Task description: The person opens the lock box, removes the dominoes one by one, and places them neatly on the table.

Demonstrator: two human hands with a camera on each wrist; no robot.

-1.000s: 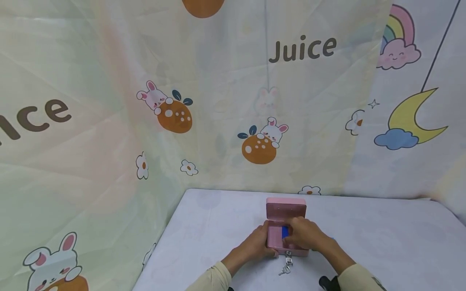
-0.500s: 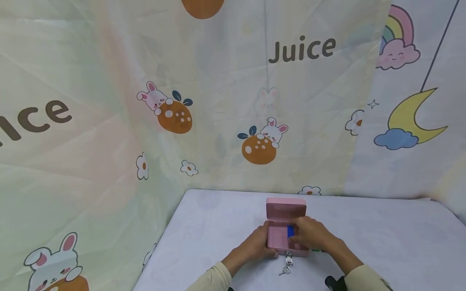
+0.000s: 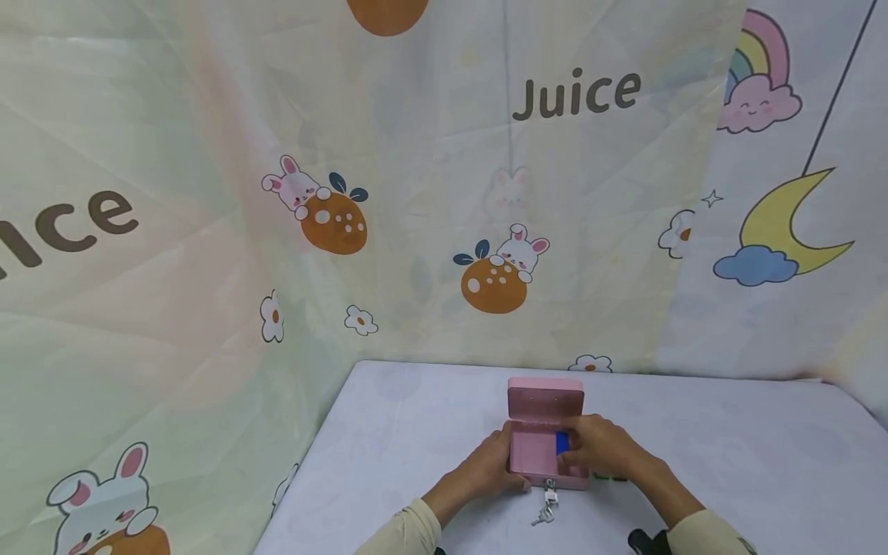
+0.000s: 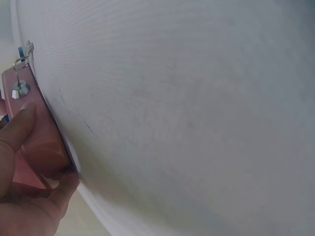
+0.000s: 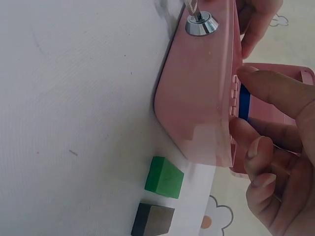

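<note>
A pink metal cash box (image 3: 530,449) stands on the white table, its lid (image 3: 546,402) raised at the back. My left hand (image 3: 488,465) grips the box's left side; in the left wrist view the thumb (image 4: 22,123) lies on the front face and a fingertip is at the bottom corner. Over the right half of the box, my right hand (image 3: 605,447) pinches a blue block (image 3: 562,443) between thumb and fingers. From the right wrist, that blue block shows as a thin strip at the rim, partly hidden by the fingers. Keys (image 3: 545,513) hang from the front lock (image 5: 201,23).
To the right of the box, a green block (image 5: 165,178) and a dark grey block (image 5: 154,219) lie on the white tabletop (image 3: 430,416). Behind the table hangs a printed cloth (image 3: 416,231) with rabbits and oranges.
My right hand has shifted to the right inside the box with the blue block. More of the box floor shows now. The left hand and the box have stayed in place.
</note>
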